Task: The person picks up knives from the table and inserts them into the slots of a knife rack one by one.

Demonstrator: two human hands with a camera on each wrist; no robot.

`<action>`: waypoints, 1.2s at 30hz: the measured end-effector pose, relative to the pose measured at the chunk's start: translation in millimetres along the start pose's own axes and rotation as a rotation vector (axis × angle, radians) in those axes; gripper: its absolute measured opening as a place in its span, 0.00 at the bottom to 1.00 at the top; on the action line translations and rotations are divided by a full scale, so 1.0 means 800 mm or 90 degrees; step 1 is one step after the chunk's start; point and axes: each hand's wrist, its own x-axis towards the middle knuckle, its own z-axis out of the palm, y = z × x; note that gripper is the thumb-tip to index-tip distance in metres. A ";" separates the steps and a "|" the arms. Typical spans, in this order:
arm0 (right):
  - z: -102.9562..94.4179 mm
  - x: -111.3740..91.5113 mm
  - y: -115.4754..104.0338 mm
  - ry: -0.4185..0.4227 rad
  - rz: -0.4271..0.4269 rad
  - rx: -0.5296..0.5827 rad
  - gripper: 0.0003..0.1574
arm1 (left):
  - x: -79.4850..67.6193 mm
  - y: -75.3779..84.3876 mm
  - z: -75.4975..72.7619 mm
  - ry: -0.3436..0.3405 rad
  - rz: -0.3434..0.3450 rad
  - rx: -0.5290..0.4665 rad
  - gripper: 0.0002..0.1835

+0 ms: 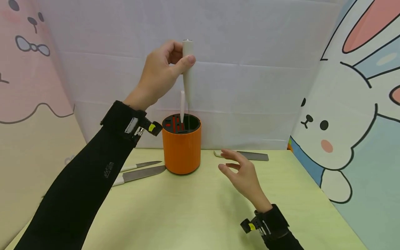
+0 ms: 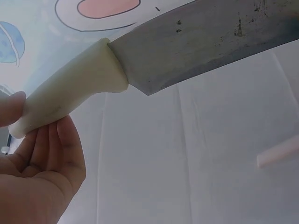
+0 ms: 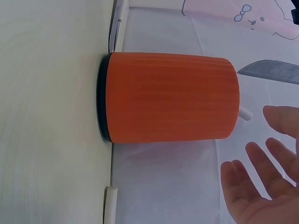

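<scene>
My left hand (image 1: 160, 71) pinches a kitchen knife by its off-white handle (image 1: 188, 81), thumb on one side and fingers on the other. The knife hangs upright, its broad, slightly stained blade (image 2: 196, 44) pointing down over the orange knife holder (image 1: 182, 152). In the right wrist view the blade tip (image 3: 257, 68) is right by the holder's top rim. One white handle (image 1: 182, 106) stands up from the holder's dark slotted top. Right of the holder, my right hand (image 1: 245, 175) hovers above the table with fingers spread and loosely bent, holding nothing.
On the pale yellow table (image 1: 193, 215), a small knife (image 1: 147, 164) and a wider knife (image 1: 143, 173) lie left of the holder. Another white-handled, broad-bladed knife (image 1: 254, 156) lies at the back right. White sheeting (image 1: 250, 86) hangs behind, with cartoon-printed panels (image 1: 331, 139) at the sides.
</scene>
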 end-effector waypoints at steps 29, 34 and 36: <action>0.002 -0.001 0.001 -0.014 0.000 0.002 0.25 | 0.055 -0.063 -0.012 0.034 -0.032 0.091 0.15; 0.001 0.000 0.000 -0.015 -0.003 0.005 0.25 | 0.053 -0.073 -0.011 0.023 -0.034 0.095 0.15; 0.001 0.000 0.000 -0.015 -0.005 0.006 0.25 | 0.052 -0.078 -0.009 0.019 -0.039 0.095 0.15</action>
